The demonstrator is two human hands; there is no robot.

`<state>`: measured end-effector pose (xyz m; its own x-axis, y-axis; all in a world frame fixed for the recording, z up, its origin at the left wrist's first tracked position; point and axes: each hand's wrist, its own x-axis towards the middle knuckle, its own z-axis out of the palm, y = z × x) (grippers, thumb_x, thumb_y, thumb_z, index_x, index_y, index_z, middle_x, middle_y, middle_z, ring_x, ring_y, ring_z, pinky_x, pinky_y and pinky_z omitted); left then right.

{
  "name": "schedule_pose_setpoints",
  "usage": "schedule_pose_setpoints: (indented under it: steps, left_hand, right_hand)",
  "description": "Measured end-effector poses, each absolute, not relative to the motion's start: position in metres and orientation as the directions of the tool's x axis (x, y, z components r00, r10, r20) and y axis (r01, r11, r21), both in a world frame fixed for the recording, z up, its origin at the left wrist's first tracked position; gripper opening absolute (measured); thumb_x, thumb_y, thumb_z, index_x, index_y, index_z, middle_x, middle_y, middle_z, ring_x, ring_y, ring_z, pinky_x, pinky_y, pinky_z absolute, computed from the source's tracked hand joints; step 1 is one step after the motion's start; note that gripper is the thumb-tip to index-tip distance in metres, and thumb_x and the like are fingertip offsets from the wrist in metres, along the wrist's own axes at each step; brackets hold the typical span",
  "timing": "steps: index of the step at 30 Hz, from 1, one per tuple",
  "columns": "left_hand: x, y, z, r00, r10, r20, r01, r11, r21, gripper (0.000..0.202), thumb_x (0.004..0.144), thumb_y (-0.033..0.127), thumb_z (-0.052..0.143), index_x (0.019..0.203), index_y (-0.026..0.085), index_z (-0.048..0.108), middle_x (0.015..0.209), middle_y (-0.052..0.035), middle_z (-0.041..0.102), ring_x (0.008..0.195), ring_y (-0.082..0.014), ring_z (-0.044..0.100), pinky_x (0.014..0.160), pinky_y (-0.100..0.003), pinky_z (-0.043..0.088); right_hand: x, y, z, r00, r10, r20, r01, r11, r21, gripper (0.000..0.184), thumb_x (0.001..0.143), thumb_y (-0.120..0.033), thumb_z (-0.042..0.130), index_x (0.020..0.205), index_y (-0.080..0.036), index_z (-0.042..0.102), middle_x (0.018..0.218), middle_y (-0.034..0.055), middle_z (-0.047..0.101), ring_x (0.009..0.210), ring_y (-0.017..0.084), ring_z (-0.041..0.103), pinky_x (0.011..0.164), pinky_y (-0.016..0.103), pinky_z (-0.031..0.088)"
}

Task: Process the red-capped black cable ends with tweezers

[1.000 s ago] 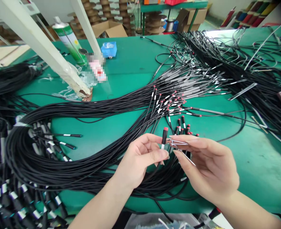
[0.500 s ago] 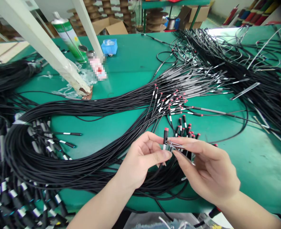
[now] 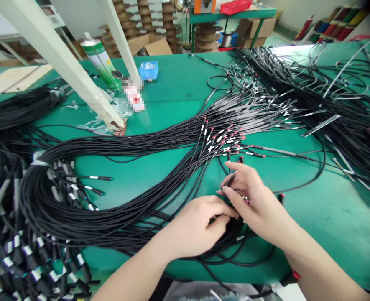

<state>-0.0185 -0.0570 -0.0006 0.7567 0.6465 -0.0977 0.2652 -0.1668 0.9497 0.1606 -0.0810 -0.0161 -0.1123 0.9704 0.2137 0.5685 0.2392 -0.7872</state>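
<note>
Low over the cable bundle, my left hand (image 3: pixel 200 221) has its thumb and fingers closed among the black cables (image 3: pixel 134 209), pinching at a black cable whose end is mostly hidden. Just right of it, my right hand (image 3: pixel 250 194) is raised with metal tweezers (image 3: pixel 229 182) between thumb and fingers. Black connectors with red tips (image 3: pixel 241 159) stick up behind the right hand. More thin cable ends with red tips and white labels (image 3: pixel 225 138) lie fanned out beyond both hands.
White posts (image 3: pixel 62 62) rise from the green table (image 3: pixel 172 92) at left. Near them stand a green-and-white can (image 3: pixel 101 62) and a small blue box (image 3: pixel 149 70). A large heap of black cables (image 3: pixel 297 83) covers the back right. Labelled thick connectors (image 3: pixel 37 259) hang at the lower left.
The red-tipped connector held up between both hands is no longer there. My left hand has dropped into the cables, and my right hand has turned upward with the tweezers. The view has tilted slightly up.
</note>
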Motion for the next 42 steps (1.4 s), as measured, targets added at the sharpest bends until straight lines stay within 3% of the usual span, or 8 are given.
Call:
schedule_pose_setpoints:
  steps: [5, 8, 11, 13, 21, 25, 32, 42]
  left_hand:
    - [-0.038, -0.036, 0.015, 0.588, 0.785, -0.196, 0.502, -0.163, 0.850, 0.010, 0.090, 0.024, 0.060, 0.092, 0.021, 0.069, 0.096, -0.0024, 0.071, 0.089, -0.0182, 0.064, 0.080, -0.028, 0.048]
    - [-0.035, -0.019, 0.013, 0.462, 0.875, -0.147, 0.727, -0.279, 0.627, 0.022, 0.087, 0.030, 0.067, 0.105, 0.019, 0.064, 0.106, -0.0071, 0.067, 0.100, -0.0232, 0.061, 0.088, -0.033, 0.047]
    - [-0.019, 0.001, 0.000, 0.373, 0.927, -0.051, 0.887, -0.339, 0.313, 0.059, 0.083, 0.037, 0.071, 0.133, 0.016, 0.048, 0.127, -0.0159, 0.056, 0.119, -0.0317, 0.050, 0.098, -0.042, 0.043]
    - [-0.008, 0.013, -0.009, 0.361, 0.931, -0.046, 0.912, -0.343, 0.226, 0.070, 0.080, 0.044, 0.073, 0.137, 0.014, 0.043, 0.132, -0.0200, 0.051, 0.123, -0.0366, 0.046, 0.098, -0.046, 0.042]
    - [0.019, 0.042, -0.013, 0.328, 0.937, -0.124, 0.942, -0.315, 0.113, 0.041, 0.078, 0.027, 0.063, 0.113, 0.010, 0.052, 0.111, -0.0203, 0.063, 0.107, -0.0335, 0.059, 0.088, -0.039, 0.045]
    - [0.023, 0.044, -0.008, 0.301, 0.947, -0.108, 0.952, -0.293, 0.089, 0.053, 0.074, 0.027, 0.065, 0.121, 0.011, 0.047, 0.126, -0.0230, 0.057, 0.120, -0.0360, 0.053, 0.093, -0.040, 0.043]
    - [0.028, 0.051, -0.019, 0.290, 0.931, -0.223, 0.955, -0.264, 0.139, 0.035, 0.086, 0.036, 0.063, 0.109, 0.011, 0.058, 0.100, -0.0133, 0.067, 0.091, -0.0251, 0.065, 0.082, -0.040, 0.050]
    - [0.004, 0.058, 0.021, 0.356, 0.929, -0.096, 0.852, -0.281, 0.443, 0.018, 0.083, 0.030, 0.053, 0.082, 0.015, 0.064, 0.075, -0.0023, 0.066, 0.072, -0.0195, 0.062, 0.063, -0.029, 0.044]
  right_hand:
    - [0.166, -0.077, -0.020, -0.173, 0.985, 0.022, 0.873, 0.164, -0.459, 0.029, 0.095, -0.017, 0.037, 0.122, -0.011, 0.046, 0.091, 0.0104, 0.068, 0.078, 0.023, 0.069, 0.068, 0.034, 0.054]
    - [0.166, -0.078, -0.015, -0.159, 0.982, -0.106, 0.940, 0.117, -0.319, 0.021, 0.095, -0.016, 0.039, 0.112, -0.013, 0.050, 0.093, 0.0106, 0.068, 0.077, 0.023, 0.069, 0.066, 0.033, 0.051]
    - [0.165, -0.080, -0.008, -0.179, 0.973, -0.143, 0.949, 0.133, -0.285, 0.015, 0.094, -0.014, 0.041, 0.102, -0.014, 0.053, 0.093, 0.0099, 0.067, 0.075, 0.023, 0.069, 0.063, 0.031, 0.047]
    - [0.164, -0.081, -0.005, -0.200, 0.968, -0.152, 0.950, 0.153, -0.273, 0.014, 0.094, -0.013, 0.042, 0.100, -0.014, 0.054, 0.094, 0.0092, 0.066, 0.076, 0.022, 0.069, 0.063, 0.030, 0.046]
    - [0.159, -0.083, 0.001, -0.231, 0.958, -0.168, 0.954, 0.189, -0.232, 0.015, 0.094, -0.010, 0.042, 0.099, -0.014, 0.056, 0.094, 0.0079, 0.064, 0.077, 0.020, 0.067, 0.062, 0.028, 0.042]
    - [0.158, -0.084, 0.002, -0.231, 0.959, -0.165, 0.957, 0.193, -0.219, 0.016, 0.094, -0.010, 0.043, 0.100, -0.014, 0.056, 0.093, 0.0078, 0.064, 0.075, 0.020, 0.067, 0.059, 0.028, 0.041]
    - [0.156, -0.084, 0.000, -0.246, 0.957, -0.152, 0.956, 0.213, -0.203, 0.016, 0.094, -0.011, 0.042, 0.101, -0.015, 0.057, 0.092, 0.0082, 0.064, 0.078, 0.022, 0.067, 0.059, 0.030, 0.041]
    - [0.157, -0.084, 0.000, -0.263, 0.952, -0.155, 0.955, 0.235, -0.181, 0.017, 0.094, -0.010, 0.042, 0.098, -0.015, 0.057, 0.091, 0.0078, 0.065, 0.079, 0.022, 0.067, 0.059, 0.030, 0.040]
